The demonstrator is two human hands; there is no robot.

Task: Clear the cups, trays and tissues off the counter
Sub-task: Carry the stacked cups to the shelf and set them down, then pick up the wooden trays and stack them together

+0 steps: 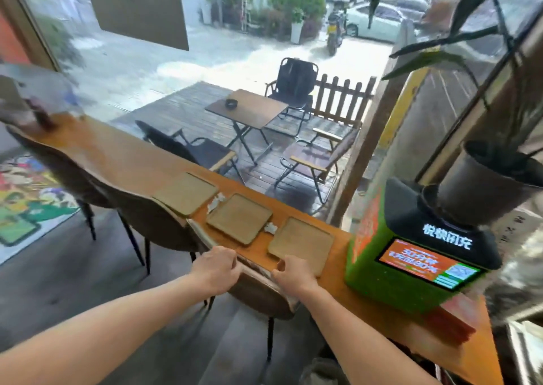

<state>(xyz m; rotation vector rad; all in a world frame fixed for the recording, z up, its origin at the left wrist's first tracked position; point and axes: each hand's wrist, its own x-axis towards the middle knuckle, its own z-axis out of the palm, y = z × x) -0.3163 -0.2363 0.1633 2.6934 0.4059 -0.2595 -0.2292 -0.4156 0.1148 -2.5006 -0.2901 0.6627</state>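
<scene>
Three square tan trays lie in a row on the long wooden counter (123, 155): the left tray (186, 193), the middle tray (239, 218) and the right tray (302, 242). One crumpled white tissue (216, 203) lies between the left and middle trays. A second tissue (270, 227) lies between the middle and right trays. My right hand (293, 273) covers the near edge of the right tray, thumb raised beside its corner, fingers curled on it. My left hand (216, 268) sits at the counter's near edge by a chair back, with its fingers curled out of sight. No cups are visible.
Brown chairs (258, 293) stand tucked against the counter's near side. A green charging kiosk (411, 270) with a screen stands on the counter to the right, beside a black plant pot (482, 184). A window runs behind the counter, with patio furniture outside.
</scene>
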